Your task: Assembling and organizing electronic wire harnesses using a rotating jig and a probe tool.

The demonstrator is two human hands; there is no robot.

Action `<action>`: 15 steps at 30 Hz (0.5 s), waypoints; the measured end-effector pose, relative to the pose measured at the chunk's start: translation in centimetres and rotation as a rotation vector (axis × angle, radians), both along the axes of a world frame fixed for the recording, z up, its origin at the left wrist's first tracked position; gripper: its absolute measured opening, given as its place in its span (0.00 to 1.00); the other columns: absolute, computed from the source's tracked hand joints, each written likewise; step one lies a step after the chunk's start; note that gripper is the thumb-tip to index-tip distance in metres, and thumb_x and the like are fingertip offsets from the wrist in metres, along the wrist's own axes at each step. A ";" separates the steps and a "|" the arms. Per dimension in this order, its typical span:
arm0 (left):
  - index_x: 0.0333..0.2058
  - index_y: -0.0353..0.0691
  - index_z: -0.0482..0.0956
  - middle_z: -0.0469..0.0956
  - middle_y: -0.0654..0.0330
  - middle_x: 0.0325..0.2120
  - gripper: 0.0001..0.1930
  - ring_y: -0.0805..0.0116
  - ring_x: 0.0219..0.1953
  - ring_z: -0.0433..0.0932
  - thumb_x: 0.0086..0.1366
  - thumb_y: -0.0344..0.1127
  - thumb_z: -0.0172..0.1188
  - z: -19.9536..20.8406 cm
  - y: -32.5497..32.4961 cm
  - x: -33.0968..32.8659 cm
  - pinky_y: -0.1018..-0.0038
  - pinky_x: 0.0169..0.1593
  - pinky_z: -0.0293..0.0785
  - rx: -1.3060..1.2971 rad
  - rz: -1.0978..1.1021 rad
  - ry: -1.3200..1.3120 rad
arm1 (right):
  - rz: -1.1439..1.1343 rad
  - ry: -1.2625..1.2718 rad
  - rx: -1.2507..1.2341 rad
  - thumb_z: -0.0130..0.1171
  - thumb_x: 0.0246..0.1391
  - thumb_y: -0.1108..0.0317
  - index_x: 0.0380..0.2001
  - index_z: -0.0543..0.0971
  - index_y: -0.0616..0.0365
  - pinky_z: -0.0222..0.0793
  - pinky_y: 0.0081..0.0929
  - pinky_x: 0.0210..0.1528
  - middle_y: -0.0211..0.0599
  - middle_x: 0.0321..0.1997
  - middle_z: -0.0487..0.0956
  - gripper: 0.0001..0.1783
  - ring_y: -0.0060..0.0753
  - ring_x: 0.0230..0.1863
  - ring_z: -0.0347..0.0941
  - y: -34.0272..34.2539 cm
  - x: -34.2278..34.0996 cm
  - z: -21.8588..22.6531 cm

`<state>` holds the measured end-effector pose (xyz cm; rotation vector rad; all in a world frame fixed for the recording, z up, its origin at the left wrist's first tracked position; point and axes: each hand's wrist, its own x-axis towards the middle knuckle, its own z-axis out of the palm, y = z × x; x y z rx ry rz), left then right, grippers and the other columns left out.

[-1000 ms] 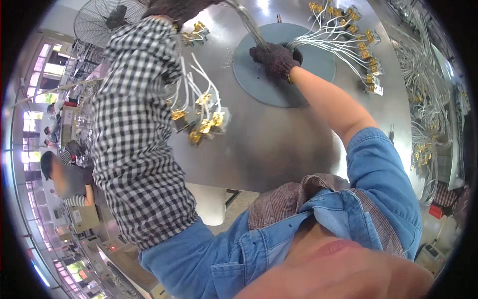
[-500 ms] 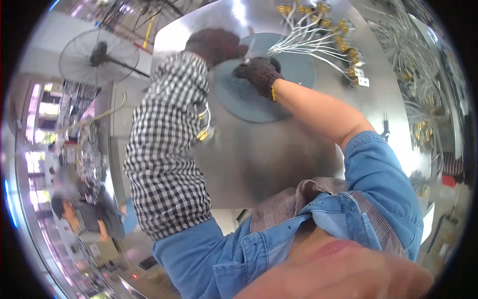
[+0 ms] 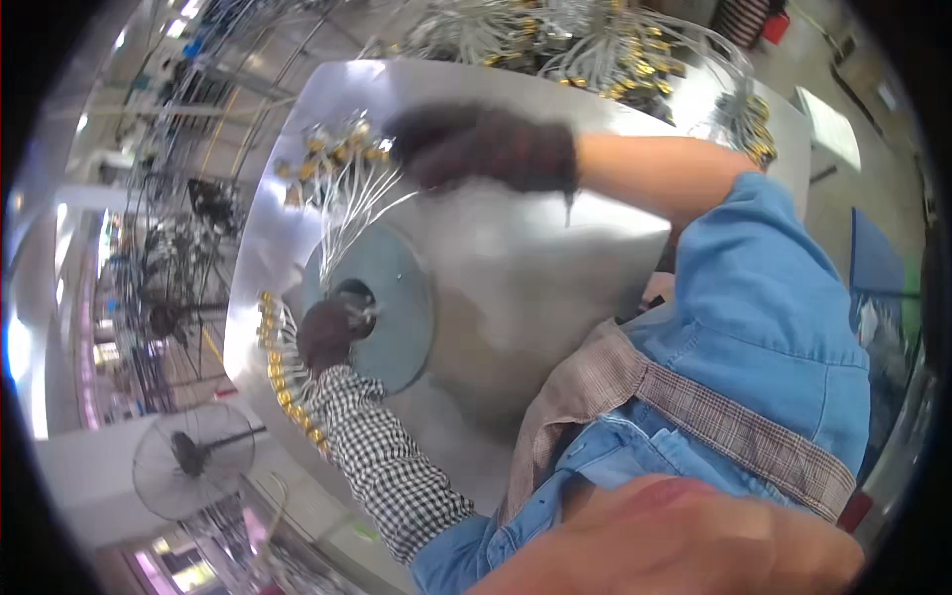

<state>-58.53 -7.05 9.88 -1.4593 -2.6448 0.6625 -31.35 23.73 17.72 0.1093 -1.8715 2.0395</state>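
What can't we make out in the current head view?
Head view:
- Right hand: motion blur hides finger positions and any contact with the upper connectors.
- Left hand: dark glove and blur obscure its grip.
- Hole in grey disc: shadow and left hand hide its inside.
- Lower connectors: too small for detail.

Bright; right gloved hand (image 3: 486,151) motion-blurred, detail lost; white glare on metal tabletop (image 3: 506,297) below it; fisheye bending, black corners farther out.

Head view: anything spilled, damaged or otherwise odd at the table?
No spill or obvious damage shows around the wires. One mismatch: checked sleeve on the left side only; the right forearm is bare. The right hand is blurred, hiding fine detail.
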 end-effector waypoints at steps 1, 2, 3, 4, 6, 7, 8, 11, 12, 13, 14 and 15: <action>0.38 0.40 0.78 0.80 0.51 0.36 0.18 0.54 0.41 0.79 0.63 0.50 0.52 -0.4 -0.3 0.2 0.61 0.45 0.74 0.015 -0.043 0.023 | -0.199 0.049 0.058 0.58 0.56 0.68 0.57 0.70 0.63 0.70 0.29 0.54 0.43 0.52 0.75 0.25 0.35 0.51 0.73 3.8 3.0 -0.2; 0.37 0.41 0.78 0.80 0.52 0.36 0.16 0.55 0.41 0.79 0.64 0.47 0.51 -0.7 -0.4 0.4 0.61 0.44 0.75 0.127 0.112 0.014 | -0.333 0.070 0.015 0.56 0.58 0.68 0.56 0.71 0.63 0.71 0.29 0.53 0.47 0.52 0.75 0.23 0.38 0.51 0.74 7.8 5.9 -0.9; 0.36 0.42 0.78 0.80 0.53 0.36 0.14 0.56 0.40 0.79 0.65 0.45 0.50 -0.9 -0.4 0.8 0.61 0.43 0.75 0.253 0.262 0.008 | -0.545 0.065 0.228 0.58 0.55 0.65 0.50 0.74 0.62 0.71 0.29 0.49 0.44 0.47 0.78 0.20 0.35 0.46 0.76 12.5 9.5 -1.0; 0.36 0.42 0.78 0.80 0.53 0.36 0.14 0.56 0.40 0.79 0.65 0.45 0.50 -0.9 -0.3 1.2 0.61 0.43 0.75 0.246 0.244 0.008 | -0.740 0.047 0.325 0.60 0.53 0.63 0.44 0.78 0.61 0.72 0.29 0.44 0.41 0.42 0.81 0.17 0.33 0.42 0.77 17.1 13.3 -1.3; 0.35 0.41 0.78 0.79 0.52 0.38 0.12 0.56 0.40 0.79 0.66 0.41 0.49 -0.7 0.3 2.0 0.64 0.43 0.75 0.069 0.223 0.203 | -1.127 0.092 -0.176 0.60 0.51 0.71 0.44 0.77 0.62 0.71 0.23 0.43 0.34 0.36 0.81 0.16 0.28 0.39 0.76 23.6 21.6 -3.8; 0.39 0.43 0.79 0.79 0.52 0.40 0.12 0.58 0.41 0.79 0.66 0.40 0.50 -0.2 0.7 2.4 0.65 0.43 0.76 0.027 0.243 0.220 | -1.491 -0.084 0.266 0.61 0.51 0.71 0.42 0.77 0.62 0.72 0.23 0.39 0.33 0.32 0.80 0.14 0.26 0.35 0.75 26.2 25.8 -4.9; 0.39 0.43 0.79 0.79 0.52 0.40 0.12 0.58 0.41 0.79 0.66 0.40 0.50 0.2 1.1 2.8 0.65 0.43 0.76 0.010 0.298 0.190 | -1.804 -0.283 0.740 0.61 0.51 0.70 0.39 0.77 0.62 0.72 0.24 0.36 0.32 0.29 0.79 0.11 0.25 0.32 0.75 28.5 29.6 -6.1; 0.43 0.45 0.80 0.78 0.53 0.43 0.13 0.61 0.43 0.80 0.66 0.38 0.50 2.4 2.6 5.0 0.66 0.45 0.76 0.170 0.358 0.191 | -1.669 -0.718 0.405 0.52 0.56 0.66 0.54 0.73 0.57 0.70 0.26 0.47 0.40 0.49 0.77 0.22 0.32 0.45 0.75 31.9 38.3 -10.4; 0.47 0.45 0.77 0.75 0.53 0.47 0.14 0.60 0.46 0.78 0.65 0.36 0.49 3.1 3.5 6.0 0.66 0.47 0.75 0.241 0.390 0.246 | -1.678 -0.724 0.392 0.52 0.56 0.66 0.54 0.73 0.57 0.70 0.26 0.47 0.40 0.49 0.77 0.22 0.32 0.45 0.75 32.9 39.9 -11.6; 0.51 0.45 0.73 0.72 0.53 0.51 0.16 0.59 0.49 0.76 0.65 0.34 0.48 3.9 4.6 7.0 0.67 0.49 0.75 0.313 0.422 0.301 | -1.533 -0.763 0.476 0.51 0.56 0.64 0.55 0.73 0.54 0.69 0.26 0.46 0.38 0.47 0.77 0.22 0.30 0.43 0.74 33.9 40.9 -12.3; 0.55 0.45 0.70 0.70 0.54 0.56 0.20 0.58 0.52 0.74 0.64 0.31 0.47 4.5 6.1 8.2 0.67 0.50 0.74 0.373 0.488 0.358 | -1.369 -0.831 0.547 0.49 0.57 0.63 0.55 0.73 0.52 0.69 0.27 0.46 0.35 0.44 0.78 0.22 0.29 0.41 0.74 34.6 41.7 -13.0; 0.55 0.45 0.70 0.70 0.54 0.56 0.20 0.58 0.52 0.74 0.64 0.31 0.47 4.7 7.9 9.8 0.67 0.50 0.74 0.382 0.455 0.359 | -1.264 -0.783 0.079 0.46 0.59 0.60 0.56 0.73 0.49 0.68 0.30 0.47 0.38 0.42 0.77 0.22 0.32 0.41 0.73 35.5 41.7 -13.4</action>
